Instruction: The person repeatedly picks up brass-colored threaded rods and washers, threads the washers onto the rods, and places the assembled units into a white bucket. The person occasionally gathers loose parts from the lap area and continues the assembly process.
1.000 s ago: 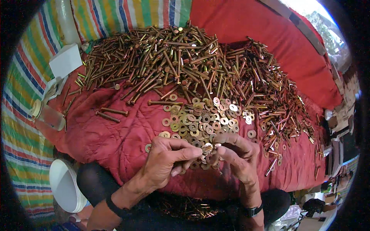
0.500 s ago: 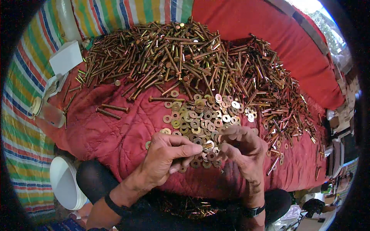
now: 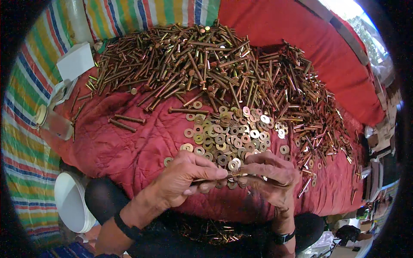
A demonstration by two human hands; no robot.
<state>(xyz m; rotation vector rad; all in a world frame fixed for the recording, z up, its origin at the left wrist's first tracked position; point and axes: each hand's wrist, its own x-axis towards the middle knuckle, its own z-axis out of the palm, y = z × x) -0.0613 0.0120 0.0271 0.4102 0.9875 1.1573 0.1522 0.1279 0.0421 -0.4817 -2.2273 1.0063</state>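
Note:
Over the near edge of the washers, my left hand (image 3: 178, 178) pinches a bolt (image 3: 234, 174) between thumb and fingers. The bolt lies roughly level, its end pointing to the right. My right hand (image 3: 275, 178) meets that end with thumb and fingers closed around it. Whether a washer sits between the right fingertips is hidden. Under and beyond both hands, a loose pile of flat brassy washers (image 3: 220, 138) spreads over a red quilted cloth (image 3: 112, 155).
A large heap of brassy bolts (image 3: 189, 64) curves across the far side and down the right. Two loose bolts (image 3: 124, 121) lie left. Further left are a clear jar (image 3: 58, 127), a white box (image 3: 75, 62) and a white bucket (image 3: 71, 202). More bolts (image 3: 215, 232) lie between my legs.
My right hand has moved down and left to the bolt's end, its fingers closing there. The left hand keeps hold of the bolt and has hardly moved.

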